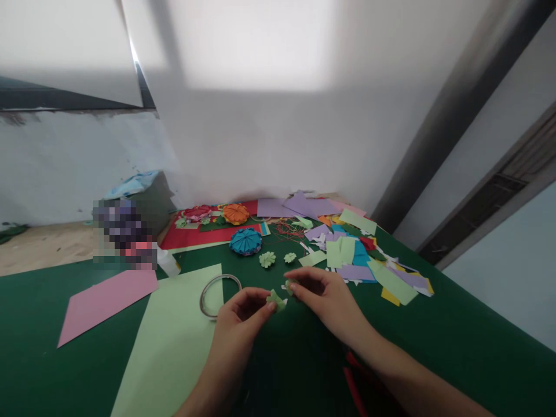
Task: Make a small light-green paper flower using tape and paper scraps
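Green table (456, 341); hands (243, 310) seemingly pinch paper (276, 299)

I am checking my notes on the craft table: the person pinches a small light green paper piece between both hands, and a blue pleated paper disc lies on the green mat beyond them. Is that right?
Nearly. The head view shows the left hand and right hand pinching the small light green paper piece, and the blue pleated paper disc beyond them, but it lies on the green table, not a mat.

soft daylight on the wall, edges warped.
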The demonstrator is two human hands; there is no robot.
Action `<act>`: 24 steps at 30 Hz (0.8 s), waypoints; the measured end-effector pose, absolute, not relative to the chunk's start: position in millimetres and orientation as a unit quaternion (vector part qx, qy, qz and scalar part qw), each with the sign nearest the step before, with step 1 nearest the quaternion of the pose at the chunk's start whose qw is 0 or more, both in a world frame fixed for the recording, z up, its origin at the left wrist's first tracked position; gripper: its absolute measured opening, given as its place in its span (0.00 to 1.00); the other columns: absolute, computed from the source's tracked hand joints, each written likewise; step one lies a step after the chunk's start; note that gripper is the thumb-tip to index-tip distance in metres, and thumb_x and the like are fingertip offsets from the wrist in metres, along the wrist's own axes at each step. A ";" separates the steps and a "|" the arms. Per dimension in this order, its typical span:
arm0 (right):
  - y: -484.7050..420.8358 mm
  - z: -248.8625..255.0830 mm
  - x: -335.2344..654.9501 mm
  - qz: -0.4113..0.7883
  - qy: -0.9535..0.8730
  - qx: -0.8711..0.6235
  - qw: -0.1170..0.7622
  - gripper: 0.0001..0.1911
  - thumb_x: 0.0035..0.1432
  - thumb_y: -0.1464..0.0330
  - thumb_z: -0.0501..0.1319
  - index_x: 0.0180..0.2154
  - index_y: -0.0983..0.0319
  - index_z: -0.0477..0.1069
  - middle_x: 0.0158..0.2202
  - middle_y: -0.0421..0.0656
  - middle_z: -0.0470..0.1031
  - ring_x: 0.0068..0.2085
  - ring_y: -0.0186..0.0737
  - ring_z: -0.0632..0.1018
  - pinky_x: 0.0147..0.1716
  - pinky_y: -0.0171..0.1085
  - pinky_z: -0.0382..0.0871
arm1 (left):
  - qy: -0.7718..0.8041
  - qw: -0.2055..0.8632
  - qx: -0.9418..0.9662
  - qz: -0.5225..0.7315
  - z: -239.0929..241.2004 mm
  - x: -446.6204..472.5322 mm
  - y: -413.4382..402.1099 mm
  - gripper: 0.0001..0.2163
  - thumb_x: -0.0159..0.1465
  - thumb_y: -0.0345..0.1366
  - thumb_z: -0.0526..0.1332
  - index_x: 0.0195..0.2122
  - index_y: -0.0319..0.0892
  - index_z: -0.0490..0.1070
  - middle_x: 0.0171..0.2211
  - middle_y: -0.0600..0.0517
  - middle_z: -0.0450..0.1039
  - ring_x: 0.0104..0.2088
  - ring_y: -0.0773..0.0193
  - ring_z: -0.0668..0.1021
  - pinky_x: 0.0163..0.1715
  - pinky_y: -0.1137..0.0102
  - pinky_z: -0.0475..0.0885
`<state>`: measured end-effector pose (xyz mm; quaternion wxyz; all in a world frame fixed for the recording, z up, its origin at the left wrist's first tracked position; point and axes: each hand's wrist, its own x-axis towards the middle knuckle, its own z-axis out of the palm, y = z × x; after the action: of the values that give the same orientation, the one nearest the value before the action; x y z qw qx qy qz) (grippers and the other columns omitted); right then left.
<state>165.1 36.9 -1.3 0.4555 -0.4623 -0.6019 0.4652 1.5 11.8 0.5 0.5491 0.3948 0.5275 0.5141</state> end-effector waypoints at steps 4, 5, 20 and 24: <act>37.6 -2.4 162.6 0.555 -0.540 -0.431 0.464 0.13 0.49 0.66 0.64 0.38 0.63 0.72 0.28 0.40 0.75 0.30 0.38 0.77 0.34 0.38 0.72 | 0.518 0.559 0.396 0.513 0.8 1.8 11.8 0.07 0.44 0.34 0.71 0.25 0.41 0.75 0.25 0.53 0.76 0.28 0.67 0.76 0.31 0.75 0.69; 37.5 -2.4 162.2 0.576 -0.525 -0.424 0.461 0.12 0.49 0.65 0.65 0.35 0.64 0.71 0.28 0.41 0.75 0.31 0.38 0.77 0.35 0.39 0.72 | 0.515 0.560 0.396 0.515 0.7 1.8 11.8 0.07 0.45 0.33 0.71 0.25 0.41 0.75 0.25 0.53 0.76 0.29 0.67 0.76 0.31 0.75 0.69; 34.9 -1.6 164.8 0.595 -0.528 -0.368 0.482 0.12 0.49 0.64 0.66 0.27 0.63 0.65 0.34 0.43 0.73 0.32 0.36 0.76 0.30 0.36 0.74 | 0.491 0.595 0.346 0.534 5.6 3.0 8.8 0.09 0.43 0.32 0.72 0.26 0.39 0.75 0.24 0.54 0.74 0.27 0.69 0.74 0.29 0.76 0.67; 36.9 -2.4 164.7 0.517 -0.579 -0.409 0.481 0.10 0.49 0.64 0.65 0.26 0.63 0.67 0.27 0.40 0.71 0.29 0.35 0.73 0.30 0.35 0.69 | 0.492 0.594 0.352 0.530 5.1 2.6 8.5 0.09 0.43 0.32 0.72 0.26 0.39 0.76 0.24 0.53 0.74 0.26 0.68 0.74 0.29 0.75 0.67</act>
<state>164.7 36.9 -2.4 0.4807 -0.4087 -0.5787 0.5168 2.6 8.5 5.1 0.5941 0.3518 0.4924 0.5299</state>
